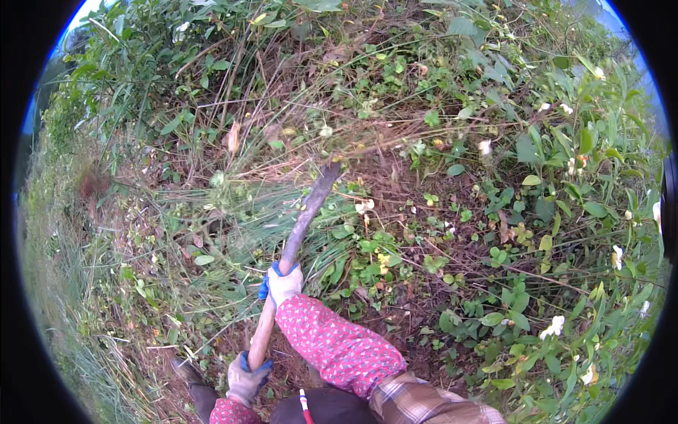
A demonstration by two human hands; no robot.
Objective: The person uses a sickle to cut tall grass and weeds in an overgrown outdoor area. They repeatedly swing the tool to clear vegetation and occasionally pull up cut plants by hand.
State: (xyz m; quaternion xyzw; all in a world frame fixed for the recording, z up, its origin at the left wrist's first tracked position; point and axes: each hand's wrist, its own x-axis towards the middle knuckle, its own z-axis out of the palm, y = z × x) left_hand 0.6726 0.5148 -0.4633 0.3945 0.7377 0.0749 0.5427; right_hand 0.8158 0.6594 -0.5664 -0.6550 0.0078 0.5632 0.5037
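A long wooden handle (310,209) runs from low centre-left up to the right, pale at its near end and darker farther up. Its far end meets grass and dry stems, where a tool head, if there is one, cannot be made out. My right hand (283,283), in a white and blue work glove, is closed around the middle of the handle. Lower down, my left hand (248,375), gloved alike, grips the near end. Cut or flattened green grass (254,212) lies left of the handle. Floral sleeves cover both forearms.
Leafy plants with white flowers (553,327) stand along the right. Taller bushes (143,69) rise at the upper left. Reddish soil (394,177) shows between low weeds near the handle's far end. A boot (186,371) stands on the ground at the lower left.
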